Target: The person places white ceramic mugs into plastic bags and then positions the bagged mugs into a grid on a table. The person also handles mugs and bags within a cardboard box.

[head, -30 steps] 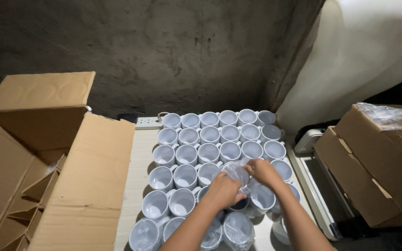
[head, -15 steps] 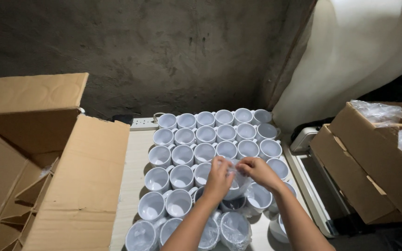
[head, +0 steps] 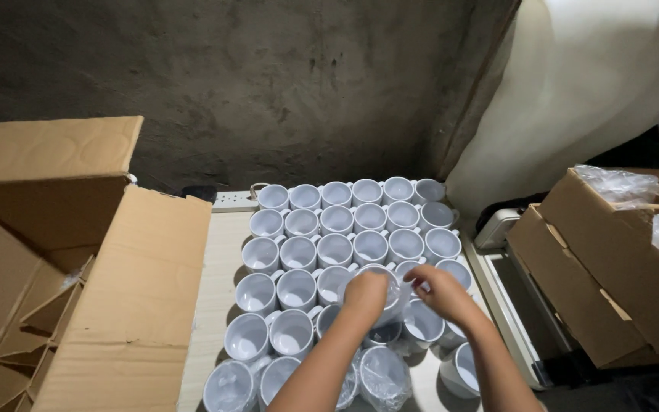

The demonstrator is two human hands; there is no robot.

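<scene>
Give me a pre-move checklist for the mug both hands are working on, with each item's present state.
1. Left hand on the wrapped mug: ok, it covers the mug's left side.
2. Right hand on the clear plastic wrap: ok, fingers pinch it at the mug's right.
3. Wrap fully off the mug: not ok, plastic clings around it.
4. Mug lifted above the rows of white mugs: cannot tell.
5. Open cardboard box within reach at the left: ok.
6. Grip firmness: cannot tell.
</scene>
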